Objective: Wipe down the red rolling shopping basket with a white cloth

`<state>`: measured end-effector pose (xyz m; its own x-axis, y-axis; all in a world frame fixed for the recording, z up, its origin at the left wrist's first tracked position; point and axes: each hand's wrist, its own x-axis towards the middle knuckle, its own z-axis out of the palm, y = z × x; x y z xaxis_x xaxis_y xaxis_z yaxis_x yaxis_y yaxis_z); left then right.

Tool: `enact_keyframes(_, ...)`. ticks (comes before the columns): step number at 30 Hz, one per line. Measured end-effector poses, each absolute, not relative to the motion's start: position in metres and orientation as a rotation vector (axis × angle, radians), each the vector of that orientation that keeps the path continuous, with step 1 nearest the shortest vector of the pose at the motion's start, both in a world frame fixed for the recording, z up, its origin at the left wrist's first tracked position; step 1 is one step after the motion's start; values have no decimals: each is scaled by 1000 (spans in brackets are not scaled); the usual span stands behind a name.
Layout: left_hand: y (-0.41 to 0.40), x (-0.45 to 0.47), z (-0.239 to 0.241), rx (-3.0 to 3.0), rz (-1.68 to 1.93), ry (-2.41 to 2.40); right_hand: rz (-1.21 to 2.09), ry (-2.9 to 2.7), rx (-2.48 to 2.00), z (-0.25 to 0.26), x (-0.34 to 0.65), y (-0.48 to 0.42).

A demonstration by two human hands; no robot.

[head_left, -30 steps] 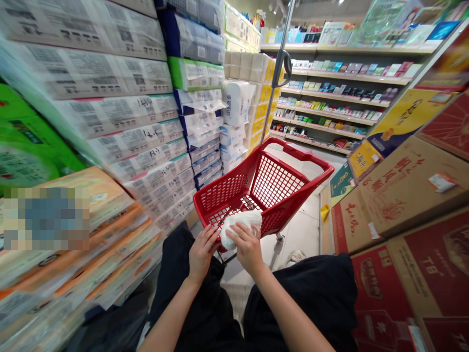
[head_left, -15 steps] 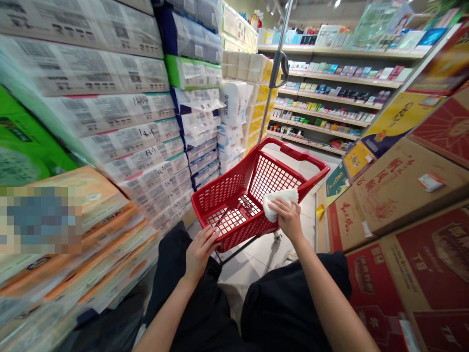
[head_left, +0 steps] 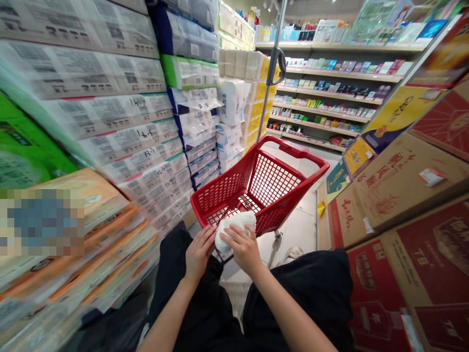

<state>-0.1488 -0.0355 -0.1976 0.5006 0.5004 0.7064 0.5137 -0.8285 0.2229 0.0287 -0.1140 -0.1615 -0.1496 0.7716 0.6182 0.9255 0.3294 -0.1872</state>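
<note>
Head view: a person's two bare arms reach down over dark trousers to a red basket in a shop aisle.
Right hand [head_left: 245, 248]: palm down, fingers curled lightly over a white cloth [head_left: 234, 226]; it presses the cloth on the basket's near rim. The grip is loose, the fingers bent but not closed into a fist.
Left hand [head_left: 199, 252]: partly open, fingers stretched forward, tips touching the cloth's left edge and the basket's near rim; whether it grips the rim I cannot tell.
Cloth: bunched, lying across the near rim, half inside the basket, between the two hands.
Basket [head_left: 289, 195]: red plastic mesh, standing just beyond the knees, with its bar handle [head_left: 293, 149] at the far end.
Pole [head_left: 269, 73]: grey metal, rising behind the basket.
Left side: stacked paper packs [head_left: 120, 117], close beside the left arm.
Right side: brown and red cartons [head_left: 403, 195].
Far end: shelves [head_left: 330, 98] of small boxed goods.
</note>
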Motion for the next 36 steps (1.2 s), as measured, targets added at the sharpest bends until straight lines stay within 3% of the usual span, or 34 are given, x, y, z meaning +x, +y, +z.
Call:
enact_keyframes(12,-32,-150,-202,-2691,-1252,-890,-502,-1877,-1733,-120,200,-109)
enact_keyframes(25,-38,-149,-197,-2691,-1305,-909,-326,-1953,-1508,-165,22,-117)
enact_keyframes(31,-35,-154,-200,-2667,-1234,-869,-404,-2101,-1443,-154,72,-114)
enact_keyframes(36,-33,-154,-203,-2644,-1244,-863,-551,-1912,-1618,-137,153,-109)
